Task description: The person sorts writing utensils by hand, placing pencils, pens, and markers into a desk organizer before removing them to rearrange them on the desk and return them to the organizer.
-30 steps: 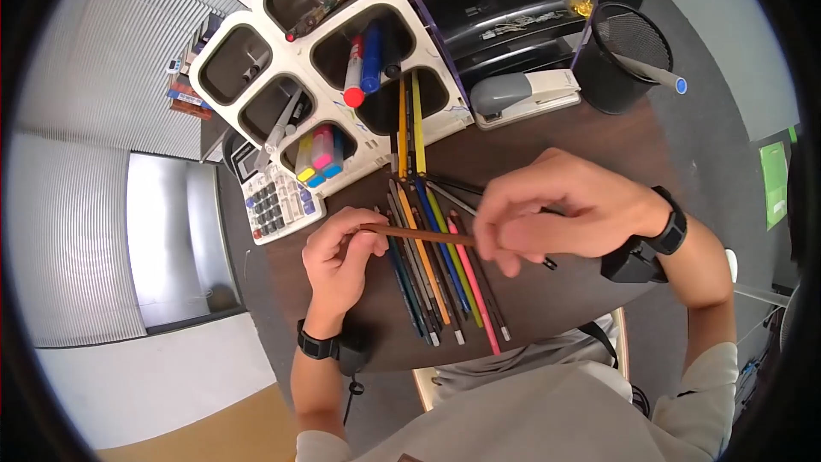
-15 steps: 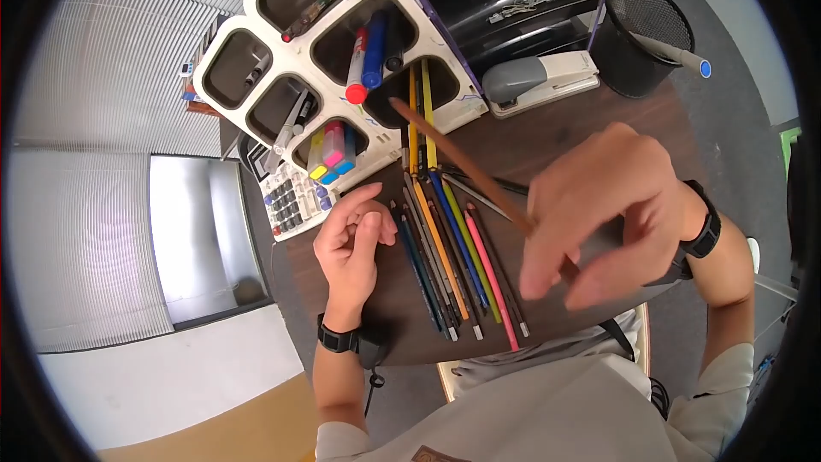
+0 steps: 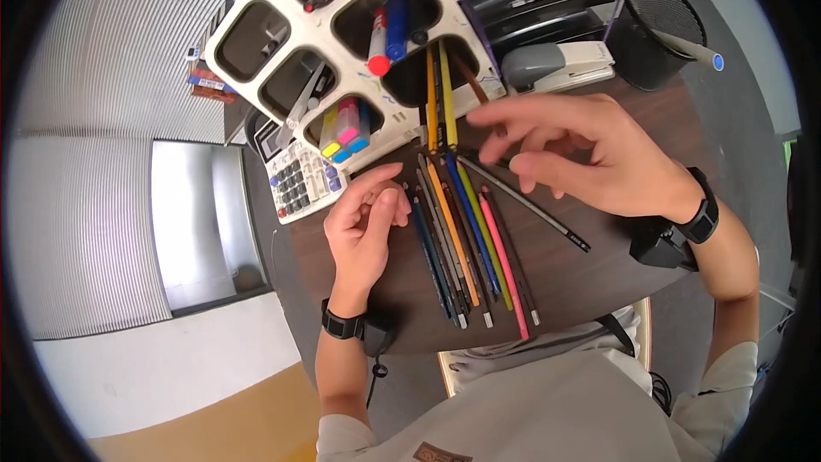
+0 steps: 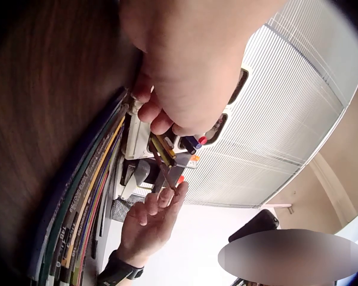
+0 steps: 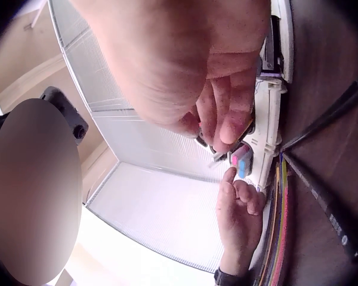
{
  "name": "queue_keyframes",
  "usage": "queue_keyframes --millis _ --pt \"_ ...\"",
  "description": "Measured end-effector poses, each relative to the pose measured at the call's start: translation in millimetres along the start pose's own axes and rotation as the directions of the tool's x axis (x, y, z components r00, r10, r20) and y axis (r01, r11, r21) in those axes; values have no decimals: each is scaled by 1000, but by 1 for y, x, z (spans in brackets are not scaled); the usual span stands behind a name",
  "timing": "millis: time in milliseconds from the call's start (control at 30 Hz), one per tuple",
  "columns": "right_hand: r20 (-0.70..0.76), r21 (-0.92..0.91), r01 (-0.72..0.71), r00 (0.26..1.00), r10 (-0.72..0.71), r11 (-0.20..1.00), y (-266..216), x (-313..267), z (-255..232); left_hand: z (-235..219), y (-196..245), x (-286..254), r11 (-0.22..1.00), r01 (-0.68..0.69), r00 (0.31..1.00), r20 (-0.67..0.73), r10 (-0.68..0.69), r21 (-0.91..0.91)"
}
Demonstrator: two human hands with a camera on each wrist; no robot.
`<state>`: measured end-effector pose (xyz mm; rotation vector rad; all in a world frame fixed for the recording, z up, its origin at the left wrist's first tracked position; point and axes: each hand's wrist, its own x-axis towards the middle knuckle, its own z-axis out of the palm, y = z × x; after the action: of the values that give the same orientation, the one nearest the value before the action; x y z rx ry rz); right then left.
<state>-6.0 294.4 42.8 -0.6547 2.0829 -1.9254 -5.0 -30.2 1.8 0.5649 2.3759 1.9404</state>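
Brown pencil has gone from midair above the row to end-first inside the organizer's lower right compartment; right hand has moved up with it.

Big to small:
- Table: dark brown wood grain.
- Organizer: white, rounded dark compartments, sits at the far side of the table.
- Calculator: white body, dark and blue keys, left of the row.
- Right hand: fingers reaching forward, relaxed, no pinch visible. Index is at the pencil's outer end; can't confirm contact.
- Left hand: loosely curled, thumb up, gripping nothing, just beside the row's left edge.
- Row of pencils: roughly parallel, running from near the organizer toward the person. Dark teal on the left, then grey and brown, one orange, more dark ones, blue, olive green, hot pink, dark brown at the right edge. Several have whitish butt ends. Pink reaches nearest the person.
- Pencils in the compartment: orange-yellow, a dark one, and yellow-green, side by side, lower ends sticking out.
- Dark grey pencil: apart, lying diagonally right of the row.
- Brown pencil: plain reddish-brown barrel, tilted, right of the yellow-green one, outer end partly behind the fingers.
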Motion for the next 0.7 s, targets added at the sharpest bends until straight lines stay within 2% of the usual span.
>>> queue_keyframes --millis 100,167,233,433,500,700 --pt "-14 22 -11 1000 11 1000 5 1 6 -1 0 0 1000 10 1000 6 -10 20" --pt "20 4 -17 1000 17 1000 8 1 7 1 4 1 997 19 1000 16 -21 79" --pt "42 -27 -18 999 20 999 7 1 7 0 2 0 998 24 999 28 -26 57" --pt "78 -132 83 994 -73 988 15 2 0 -1 0 3 999 -40 998 50 40 2" --pt "114 -106 76 991 -63 991 18 3 0 -3 -2 3 998 -57 996 73 55 22" --pt "197 -168 114 977 -80 979 14 2 4 2 4 3 997 -26 996 91 19 75"
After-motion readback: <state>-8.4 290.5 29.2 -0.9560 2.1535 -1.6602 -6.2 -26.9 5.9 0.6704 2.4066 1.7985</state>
